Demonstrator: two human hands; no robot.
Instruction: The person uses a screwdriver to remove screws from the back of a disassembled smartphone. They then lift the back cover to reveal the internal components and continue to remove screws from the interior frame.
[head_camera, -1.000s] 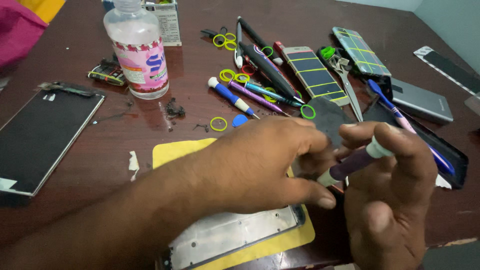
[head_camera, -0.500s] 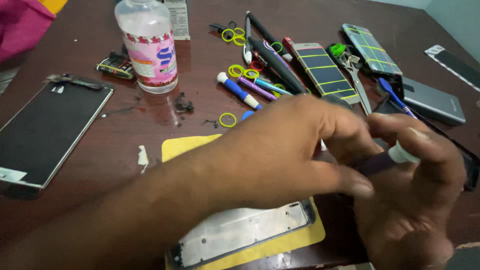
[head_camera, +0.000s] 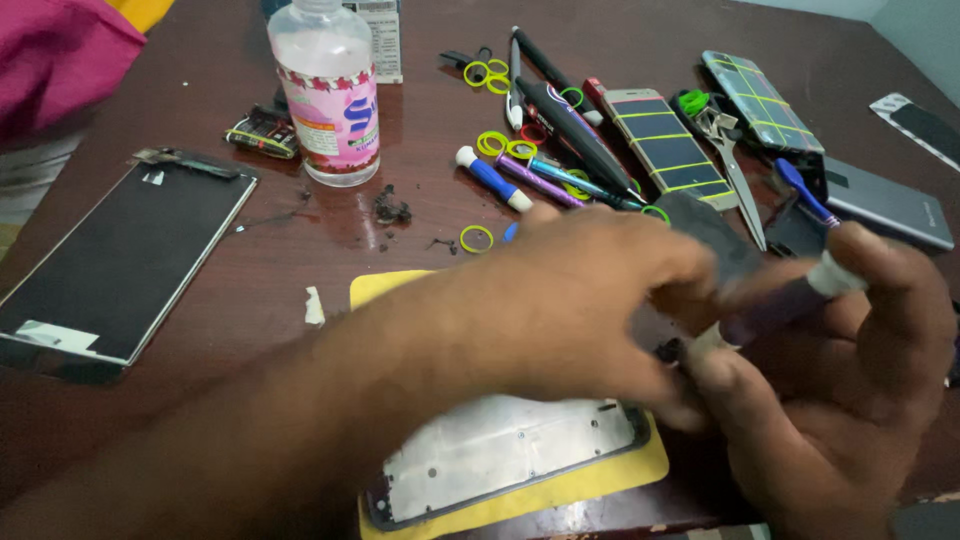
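The right hand (head_camera: 840, 400) holds a small purple screwdriver (head_camera: 770, 310) with a white collar, fingers closed around it, near the desk's (head_camera: 300, 260) front edge. The left hand (head_camera: 560, 300) fingers pinch its tip, above a silver phone frame (head_camera: 500, 450) on a yellow mat (head_camera: 385, 290).

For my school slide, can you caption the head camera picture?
Two hands, left hand and right hand, hold a purple tool above a phone frame on a yellow mat.

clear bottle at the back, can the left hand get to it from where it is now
Probably yes. The bottle stands upright on the table's far left, and only small black scraps lie between. But the left hand is busy against the right hand, which holds a purple tool.
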